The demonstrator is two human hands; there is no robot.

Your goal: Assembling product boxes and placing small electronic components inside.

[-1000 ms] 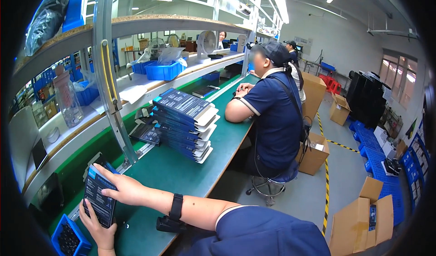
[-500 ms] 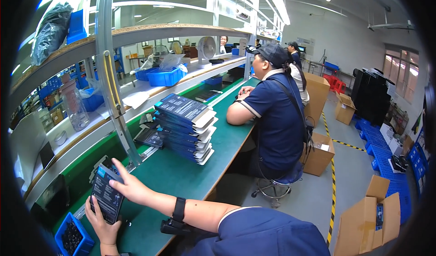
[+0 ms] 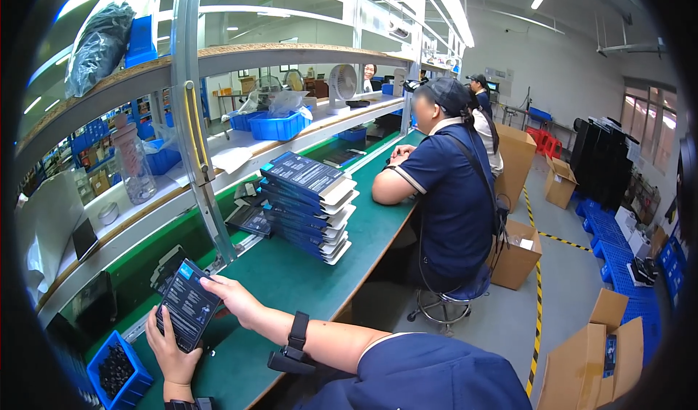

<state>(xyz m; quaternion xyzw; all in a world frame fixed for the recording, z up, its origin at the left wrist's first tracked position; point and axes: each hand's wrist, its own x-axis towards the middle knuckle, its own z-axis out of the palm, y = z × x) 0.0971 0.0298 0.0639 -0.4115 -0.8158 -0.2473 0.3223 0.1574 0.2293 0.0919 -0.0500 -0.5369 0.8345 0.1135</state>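
A flat dark printed carton (image 3: 190,302) is held tilted above the left end of the green bench. My left hand (image 3: 174,350) is closed around its lower part, with the thumb near the bottom corner and the fingers along the left side. At the upper right edge, my right hand (image 3: 240,304) pinches the carton. Grey notched flaps show behind its upper left; which piece they belong to, I cannot tell. A stack of similar cartons (image 3: 302,181) stands farther along the bench, their pale end flaps sticking out to the right.
A blue bin (image 3: 136,390) of small black parts sits at the near left. Beyond the bench stands a metal upright (image 3: 190,83) with shelves. A co-worker (image 3: 458,199) sits on a stool to the right. An opened cardboard box (image 3: 574,363) is on the floor at right.
My right hand has come from spread fingers over the carton's face to a grip on its upper right edge. The carton has shifted slightly right, and the view has turned a little left.
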